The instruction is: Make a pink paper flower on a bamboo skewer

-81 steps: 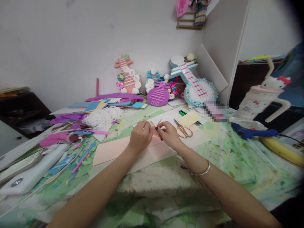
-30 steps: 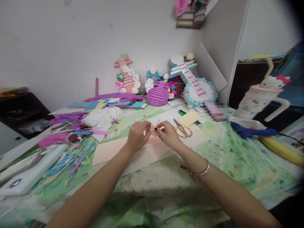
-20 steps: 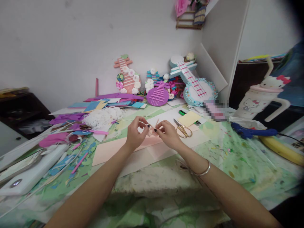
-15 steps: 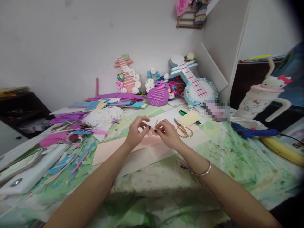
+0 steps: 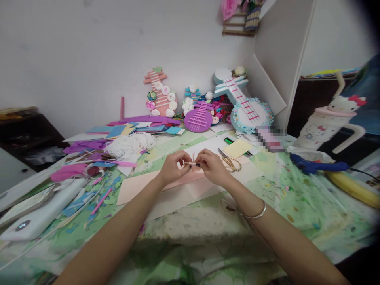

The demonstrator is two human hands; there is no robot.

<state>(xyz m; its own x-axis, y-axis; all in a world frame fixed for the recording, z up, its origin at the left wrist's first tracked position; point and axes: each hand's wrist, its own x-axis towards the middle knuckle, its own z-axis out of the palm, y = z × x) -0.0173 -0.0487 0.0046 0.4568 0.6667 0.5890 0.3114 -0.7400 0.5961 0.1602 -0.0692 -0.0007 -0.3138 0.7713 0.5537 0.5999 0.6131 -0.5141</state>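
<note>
Between my two hands is a small, narrow strip of pale peach paper [image 5: 192, 163], pinched at both ends. My left hand [image 5: 174, 167] is closed on its left end, thumb and fingertips together. At the right end my right hand [image 5: 211, 167] pinches it the same way. A thin pale piece sticks up between the fingertips. Below the hands lie a peach sheet [image 5: 135, 188] and a white sheet [image 5: 166, 204]. Gold-handled scissors [image 5: 233, 163] rest just right of my right hand, beside a pale yellow paper piece [image 5: 238, 148].
Paper-flowered instrument models, one a purple lute [image 5: 198, 118], stand along the wall. White shredded strands [image 5: 130, 145] and coloured scraps cover the left side, near a white box [image 5: 44, 211]. At right are a blue glue gun [image 5: 316, 163], a banana [image 5: 353, 189] and a tumbler [image 5: 323, 128].
Both hands have drawn level around the paper strip, and my left fingers, raised before, have curled down onto it. The strip now lies flatter between the fingertips. The view has shifted slightly.
</note>
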